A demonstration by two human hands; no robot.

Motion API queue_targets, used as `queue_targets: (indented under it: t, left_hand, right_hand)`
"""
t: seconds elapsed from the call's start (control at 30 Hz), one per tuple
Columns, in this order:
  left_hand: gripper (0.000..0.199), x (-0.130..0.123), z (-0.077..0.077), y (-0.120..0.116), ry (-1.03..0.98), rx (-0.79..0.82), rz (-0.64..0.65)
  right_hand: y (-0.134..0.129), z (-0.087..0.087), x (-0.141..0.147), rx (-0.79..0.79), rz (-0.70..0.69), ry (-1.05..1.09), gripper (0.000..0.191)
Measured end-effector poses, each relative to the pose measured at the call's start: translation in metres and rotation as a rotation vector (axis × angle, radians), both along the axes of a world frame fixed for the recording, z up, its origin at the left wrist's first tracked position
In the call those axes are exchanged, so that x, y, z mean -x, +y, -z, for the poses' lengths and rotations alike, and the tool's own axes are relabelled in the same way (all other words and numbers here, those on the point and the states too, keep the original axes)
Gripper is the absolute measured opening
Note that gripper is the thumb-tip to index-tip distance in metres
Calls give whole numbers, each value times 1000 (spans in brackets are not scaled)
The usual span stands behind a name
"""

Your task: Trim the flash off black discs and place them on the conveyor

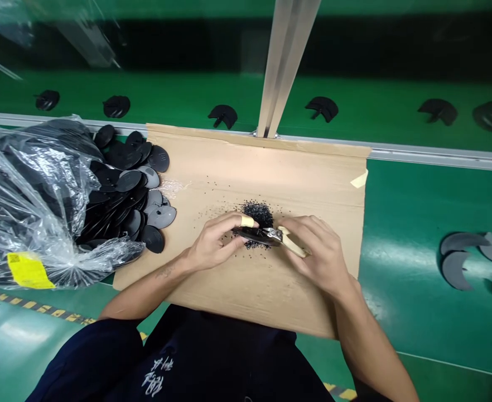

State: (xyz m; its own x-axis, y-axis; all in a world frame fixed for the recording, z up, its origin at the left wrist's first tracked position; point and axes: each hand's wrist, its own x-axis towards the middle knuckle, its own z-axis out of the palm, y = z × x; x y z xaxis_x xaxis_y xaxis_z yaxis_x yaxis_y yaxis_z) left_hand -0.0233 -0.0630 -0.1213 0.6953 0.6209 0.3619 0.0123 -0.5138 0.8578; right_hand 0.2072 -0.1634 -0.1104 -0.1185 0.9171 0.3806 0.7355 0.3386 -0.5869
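Observation:
Between thumb and fingers, my left hand [215, 243] grips a thin black disc [256, 237] by its left edge; a strip of pale yellow tape wraps one finger. My right hand [319, 251] is closed around the cream handles of a pair of nippers [292, 244]. Their metal jaws lie at the upper side of the disc; whether they bite into it I cannot tell. Below and behind the disc, a heap of small black bits [259, 212] lies on a cardboard sheet [229, 298], with loose bits scattered around it.
On the left, a clear plastic bag [32, 190] with a yellow label spills many black discs [129, 180] onto the cardboard. Black crescent-shaped pieces [456, 269] lie at the right. Beyond a metal rail [438, 161] and upright post [285, 67], more black parts [223, 115] sit on a green surface.

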Motion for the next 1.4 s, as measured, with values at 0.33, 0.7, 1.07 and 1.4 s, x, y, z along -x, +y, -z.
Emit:
queue_targets:
  t: [0.33, 0.7, 1.07, 1.4]
  left_hand:
    - [25, -2, 2, -2, -56, 31, 35]
    - [24, -2, 5, -3, -73, 34, 62]
    - [33, -2, 1, -1, -33, -98, 95]
    - [21, -1, 7, -4, 177, 62, -11]
  right_hand:
    - [-2, 1, 3, -32, 7, -82, 17]
    - [-7, -5, 4, -99, 70, -223, 13]
    - [-7, -2, 0, 11, 63, -179, 17]
    - [-5, -13, -14, 238, 22, 125, 21]
